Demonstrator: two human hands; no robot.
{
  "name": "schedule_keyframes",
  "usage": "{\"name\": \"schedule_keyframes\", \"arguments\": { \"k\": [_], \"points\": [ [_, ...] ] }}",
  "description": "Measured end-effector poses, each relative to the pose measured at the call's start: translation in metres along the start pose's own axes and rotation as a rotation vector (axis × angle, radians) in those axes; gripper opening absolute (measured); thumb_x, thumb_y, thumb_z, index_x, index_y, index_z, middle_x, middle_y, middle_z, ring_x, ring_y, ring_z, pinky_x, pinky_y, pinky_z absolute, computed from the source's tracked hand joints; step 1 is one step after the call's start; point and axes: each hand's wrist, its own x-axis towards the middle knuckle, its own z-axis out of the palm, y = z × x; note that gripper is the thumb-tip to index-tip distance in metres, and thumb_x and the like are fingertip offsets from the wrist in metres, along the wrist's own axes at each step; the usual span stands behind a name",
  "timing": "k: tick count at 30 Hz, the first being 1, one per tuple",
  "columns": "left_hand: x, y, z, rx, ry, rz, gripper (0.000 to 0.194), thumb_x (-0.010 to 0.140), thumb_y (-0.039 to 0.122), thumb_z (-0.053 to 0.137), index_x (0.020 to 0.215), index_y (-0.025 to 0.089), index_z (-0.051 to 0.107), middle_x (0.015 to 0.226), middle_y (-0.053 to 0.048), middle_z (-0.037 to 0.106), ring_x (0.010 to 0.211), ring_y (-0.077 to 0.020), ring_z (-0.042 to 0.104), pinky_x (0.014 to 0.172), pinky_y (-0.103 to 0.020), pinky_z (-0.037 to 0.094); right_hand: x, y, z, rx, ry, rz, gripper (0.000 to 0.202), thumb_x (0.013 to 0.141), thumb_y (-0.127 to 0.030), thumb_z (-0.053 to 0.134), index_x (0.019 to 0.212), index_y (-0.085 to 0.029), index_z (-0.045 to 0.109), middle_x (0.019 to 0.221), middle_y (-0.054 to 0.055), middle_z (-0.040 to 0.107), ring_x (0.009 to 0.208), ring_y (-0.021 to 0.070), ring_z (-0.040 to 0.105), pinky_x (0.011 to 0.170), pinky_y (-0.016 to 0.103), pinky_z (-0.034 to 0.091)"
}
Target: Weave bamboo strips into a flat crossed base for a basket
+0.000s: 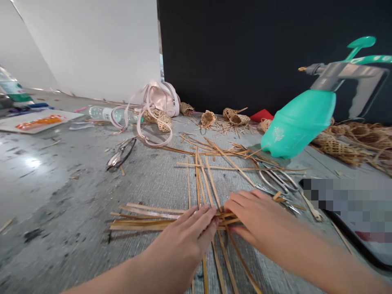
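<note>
Thin bamboo strips lie crossed on the grey table, several running sideways and several running away from me, interlaced where they meet. Over the left side of that crossing is my left hand, its fingers pressed together and bent down onto the strips; its thumb is hidden. My right hand is closed at the right side of the crossing, with fingers on top and the thumb below, gripping the strip ends. The two hands nearly touch. Much of the weave under the fingers is covered.
Beyond the hands lie loose strips, scissors and glasses. A green spray bottle stands at right, above a phone. Small woven baskets, a pink bag and a plastic bottle are at the back.
</note>
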Motion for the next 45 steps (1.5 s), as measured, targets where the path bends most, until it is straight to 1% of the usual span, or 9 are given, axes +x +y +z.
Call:
{"name": "schedule_keyframes", "arguments": {
  "k": [5, 9, 16, 27, 31, 34, 36, 42, 45],
  "points": [
    [-0.001, 0.002, 0.003, -0.001, 0.089, 0.012, 0.054, 0.077, 0.010, 0.042, 0.130, 0.002, 0.039, 0.137, -0.019, 0.038, 0.133, -0.0268, 0.020, 0.109, -0.040, 0.018, 0.013, 0.013, -0.004, 0.088, -0.186, -0.020, 0.024, 0.064, -0.013, 0.073, 0.074, -0.021, 0.053, 0.076, -0.003, 0.055, 0.069, 0.0144, 0.051, 0.058, 0.028, 0.037],
    [-0.002, -0.002, 0.002, -0.096, 0.099, 0.033, 0.051, 0.079, 0.017, 0.044, 0.128, 0.004, 0.042, 0.135, -0.018, 0.041, 0.131, -0.0279, 0.026, 0.110, -0.039, 0.018, 0.017, 0.017, -0.006, 0.141, -0.249, -0.051, 0.023, 0.066, -0.017, 0.072, 0.076, -0.022, 0.052, 0.078, -0.005, 0.055, 0.073, 0.0136, 0.052, 0.060, 0.026, 0.038],
    [-0.003, -0.006, 0.008, -0.119, 0.062, 0.061, 0.057, 0.081, 0.021, 0.045, 0.134, 0.002, 0.035, 0.141, -0.018, 0.032, 0.133, -0.0289, 0.019, 0.110, -0.041, 0.015, 0.016, 0.012, -0.009, 0.144, -0.235, -0.059, 0.017, 0.069, -0.017, 0.067, 0.074, -0.022, 0.052, 0.076, -0.004, 0.054, 0.074, 0.0159, 0.050, 0.070, 0.033, 0.036],
    [0.000, -0.003, 0.009, -0.072, 0.118, 0.050, 0.060, 0.076, 0.013, 0.046, 0.134, 0.003, 0.033, 0.139, -0.017, 0.036, 0.134, -0.0272, 0.017, 0.110, -0.040, 0.013, 0.021, 0.009, -0.010, 0.100, -0.247, -0.085, 0.014, 0.071, -0.015, 0.065, 0.071, -0.020, 0.052, 0.074, -0.002, 0.054, 0.072, 0.0150, 0.050, 0.063, 0.029, 0.039],
    [-0.003, -0.002, 0.007, -0.105, 0.110, 0.036, 0.057, 0.075, 0.013, 0.046, 0.131, 0.003, 0.038, 0.138, -0.017, 0.038, 0.133, -0.0267, 0.022, 0.110, -0.039, 0.016, 0.011, 0.013, -0.007, 0.062, -0.107, -0.069, 0.021, 0.067, -0.022, 0.071, 0.082, -0.021, 0.056, 0.084, -0.001, 0.057, 0.081, 0.0185, 0.052, 0.072, 0.035, 0.041],
    [-0.004, -0.001, 0.006, -0.126, 0.107, 0.042, 0.056, 0.078, 0.015, 0.044, 0.132, 0.002, 0.037, 0.139, -0.018, 0.036, 0.132, -0.0280, 0.024, 0.110, -0.039, 0.017, -0.004, 0.010, -0.001, -0.084, 0.113, -0.233, 0.010, 0.080, -0.019, 0.057, 0.089, -0.018, 0.058, 0.092, 0.004, 0.060, 0.090, 0.0229, 0.052, 0.082, 0.043, 0.038],
    [-0.004, -0.001, 0.006, -0.135, 0.102, 0.035, 0.056, 0.078, 0.015, 0.044, 0.132, 0.001, 0.036, 0.140, -0.018, 0.035, 0.132, -0.0285, 0.024, 0.110, -0.039, 0.017, -0.013, 0.008, 0.003, -0.120, 0.178, -0.329, 0.017, 0.086, -0.013, 0.043, 0.087, -0.015, 0.060, 0.091, 0.006, 0.060, 0.090, 0.0221, 0.052, 0.084, 0.044, 0.037],
    [-0.004, 0.002, 0.002, -0.100, 0.072, 0.002, 0.064, 0.071, 0.010, 0.044, 0.134, 0.006, 0.032, 0.142, -0.014, 0.033, 0.133, -0.0250, 0.022, 0.110, -0.038, 0.017, -0.017, 0.014, 0.008, 0.172, 0.028, -0.168, 0.022, 0.088, -0.012, 0.043, 0.099, -0.023, 0.059, 0.104, 0.002, 0.058, 0.097, 0.0156, 0.052, 0.083, 0.034, 0.044],
    [-0.004, 0.003, -0.002, -0.084, 0.074, -0.003, 0.063, 0.070, 0.008, 0.043, 0.132, 0.005, 0.034, 0.141, -0.015, 0.035, 0.133, -0.0255, 0.023, 0.110, -0.038, 0.018, -0.016, 0.016, 0.012, 0.255, 0.025, -0.111, 0.025, 0.086, -0.009, 0.044, 0.101, -0.025, 0.057, 0.107, 0.001, 0.057, 0.097, 0.0135, 0.054, 0.082, 0.031, 0.047]
  ]
}}
